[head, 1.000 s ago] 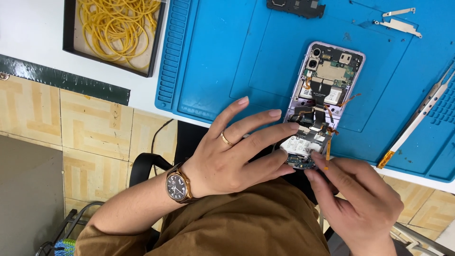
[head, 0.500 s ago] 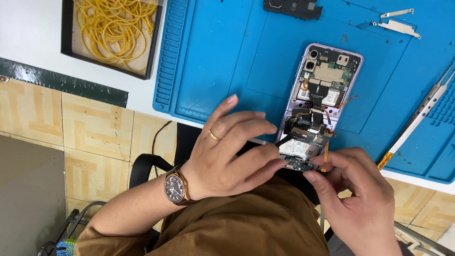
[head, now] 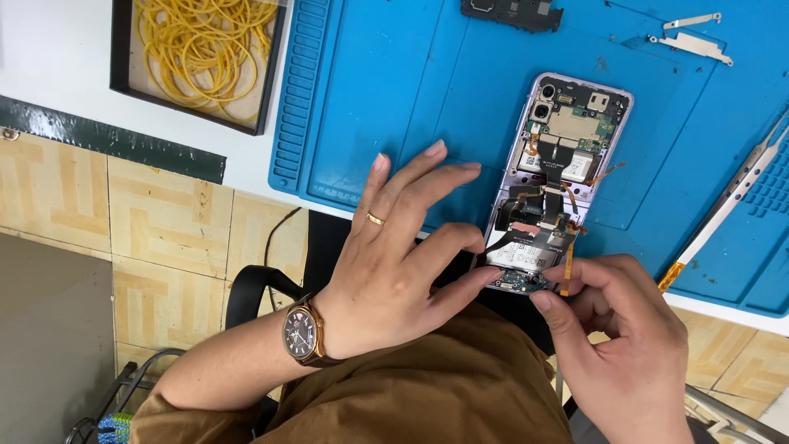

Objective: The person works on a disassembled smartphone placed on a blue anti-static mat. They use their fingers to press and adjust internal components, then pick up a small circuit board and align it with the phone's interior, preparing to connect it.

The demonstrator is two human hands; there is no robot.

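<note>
The opened phone (head: 552, 185) lies on the blue mat (head: 394, 99), with its lower end over the edge of the tabletop (head: 49, 49). The left hand (head: 394, 271) has its grip together on the phone's lower left edge. The right hand (head: 625, 345) has its grip clamped on an orange flex strip (head: 569, 261) at the phone's lower right corner.

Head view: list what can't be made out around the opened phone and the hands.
- Bottom edge of the opened phone: covered by fingertips of left hand and right hand.
- Whether the right hand holds a tool: hidden by its curled fingers.
- Tweezers: far end cut off by the right frame edge.
- Board parts: too small.
</note>
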